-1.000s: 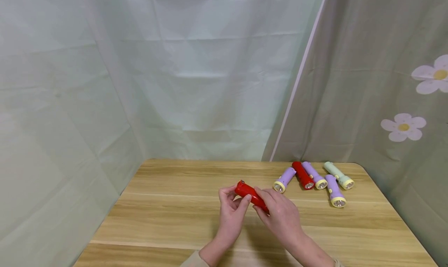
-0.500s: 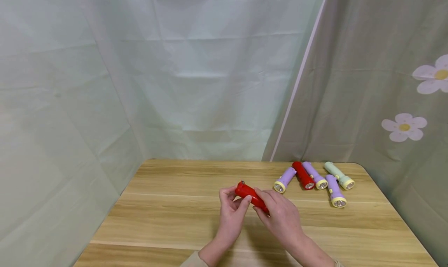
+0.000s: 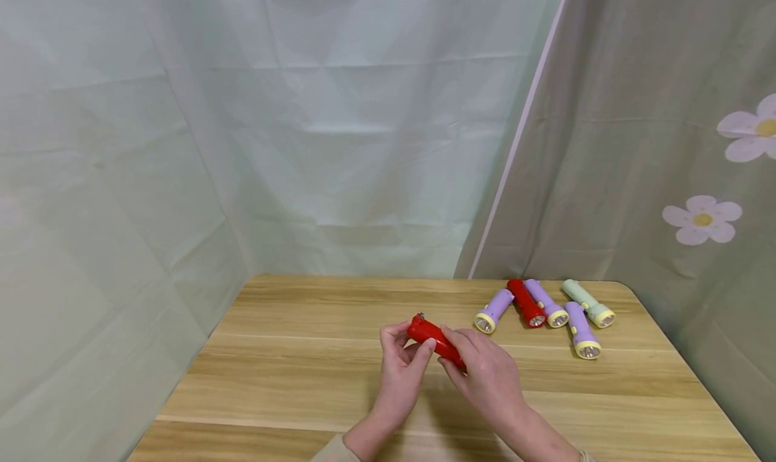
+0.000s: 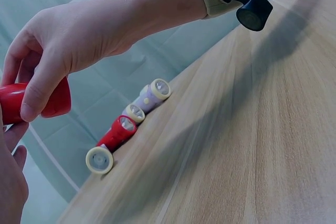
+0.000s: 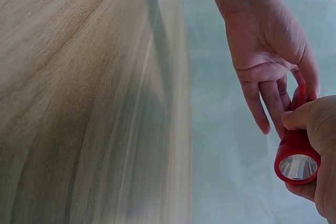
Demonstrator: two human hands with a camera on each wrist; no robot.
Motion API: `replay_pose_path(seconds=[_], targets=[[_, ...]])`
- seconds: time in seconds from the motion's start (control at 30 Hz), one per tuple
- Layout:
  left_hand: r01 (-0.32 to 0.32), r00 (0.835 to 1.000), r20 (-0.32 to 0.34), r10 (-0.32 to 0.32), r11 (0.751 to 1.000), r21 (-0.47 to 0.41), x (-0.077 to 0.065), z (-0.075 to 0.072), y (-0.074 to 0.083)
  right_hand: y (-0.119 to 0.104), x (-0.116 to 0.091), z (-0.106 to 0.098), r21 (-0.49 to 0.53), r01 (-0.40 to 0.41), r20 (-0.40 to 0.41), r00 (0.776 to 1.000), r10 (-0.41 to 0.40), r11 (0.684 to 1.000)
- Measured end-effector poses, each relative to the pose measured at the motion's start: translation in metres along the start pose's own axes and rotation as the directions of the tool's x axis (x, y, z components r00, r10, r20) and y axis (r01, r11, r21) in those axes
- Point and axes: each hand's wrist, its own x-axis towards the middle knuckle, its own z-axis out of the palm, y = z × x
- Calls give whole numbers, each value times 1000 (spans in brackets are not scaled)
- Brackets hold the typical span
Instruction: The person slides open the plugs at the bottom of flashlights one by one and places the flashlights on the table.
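Both hands hold a red flashlight above the wooden table. In the head view my left hand pinches its tail end between thumb and fingers. A small dark metal piece sticks up there; its exact kind is too small to tell. My right hand grips the head end, which it mostly hides in the head view. The right wrist view shows the reflector under the right hand, with the left hand reaching to the tail. In the left wrist view the red head pokes out past the right thumb.
At the back right of the table lie several flashlights: a red one, purple ones with yellow rims, such as the nearest, and a pale green one. Pale curtains hang behind the table's far edge.
Both hands keep the same grip and place. The small metal piece at the flashlight's tail end stands out slightly more than before.
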Motion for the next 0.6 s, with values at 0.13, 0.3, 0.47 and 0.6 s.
replay_pose_path(seconds=[0.13, 0.3, 0.47, 0.6], targets=[[-8, 1000, 4, 8, 1000, 4, 0, 0, -1, 0, -1, 1, -4, 7, -2, 1000, -7, 1000], [-8, 1000, 6, 8, 1000, 5, 0, 0, 0, 1, -1, 1, -5, 12, -7, 1000, -12, 1000], [4, 1000, 9, -4, 1000, 6, -1, -1, 0, 1, -2, 1, -6, 9, -9, 1000, -9, 1000], [9, 1000, 14, -9, 1000, 13, -1, -1, 1, 1, -2, 1, -7, 0, 1, 1000, 0, 1000]])
